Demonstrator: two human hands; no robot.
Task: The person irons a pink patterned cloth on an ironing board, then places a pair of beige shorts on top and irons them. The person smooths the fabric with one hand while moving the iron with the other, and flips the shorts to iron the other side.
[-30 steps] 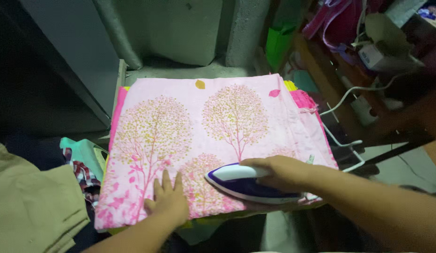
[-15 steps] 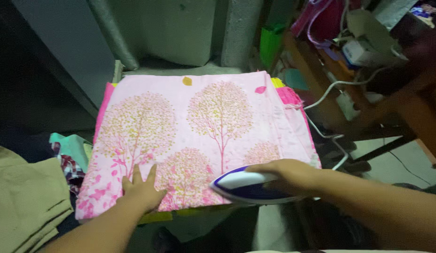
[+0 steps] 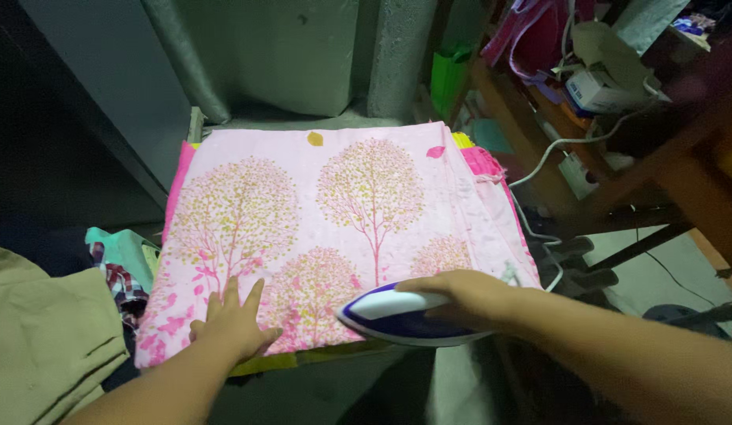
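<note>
Fabric (image 3: pixel 342 228), pink and printed with trees, lies spread flat over the padded surface (image 3: pixel 287 124), its near hem hanging just past the front edge. On that near hem, toward its right corner, sits the blue-and-white iron (image 3: pixel 405 315), nose pointing left; the right hand (image 3: pixel 468 297) has its grip closed around the handle. The left hand (image 3: pixel 234 319) presses flat with fingers spread on the fabric's near-left part, likely pinning it taut against the iron's pull. Most of the fabric beyond the iron lies open. Right of the fabric a white cord (image 3: pixel 554 149) trails close by; left of it sit folded clothes (image 3: pixel 47 346).
</note>
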